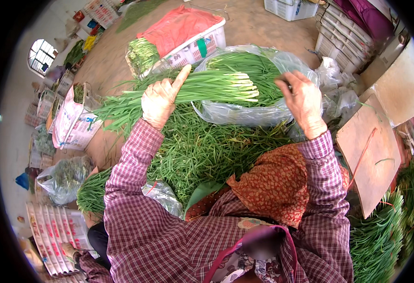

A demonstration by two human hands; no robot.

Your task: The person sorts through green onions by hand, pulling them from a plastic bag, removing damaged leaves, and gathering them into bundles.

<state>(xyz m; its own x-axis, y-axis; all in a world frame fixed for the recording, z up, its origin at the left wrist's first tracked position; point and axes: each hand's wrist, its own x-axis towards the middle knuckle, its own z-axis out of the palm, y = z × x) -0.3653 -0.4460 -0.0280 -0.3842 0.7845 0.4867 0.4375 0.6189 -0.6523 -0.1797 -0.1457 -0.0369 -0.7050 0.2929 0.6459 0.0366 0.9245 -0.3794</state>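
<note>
My left hand (160, 101) is closed around a bunch of garlic chives (211, 87), its thumb stretched along the top. The pale cut ends point right and the green leaves hang to the left. To the right of those ends my right hand (302, 99) is raised, apart from the bunch, with fingers curled and pinched together; what they hold, if anything, is hidden. Behind the bunch lies an opened clear plastic bag (240, 114) with more garlic chives (245, 61) in it. A heap of loose green leaves (197, 151) spreads beneath my hands.
A white crate (211, 40) of chives under a red sheet (183, 26) stands beyond. A flat board (370, 151) leans at my right, beside tied bundles (377, 236). Stacked crates (341, 45) stand far right. Plastic bags (67, 177) and crates line the left.
</note>
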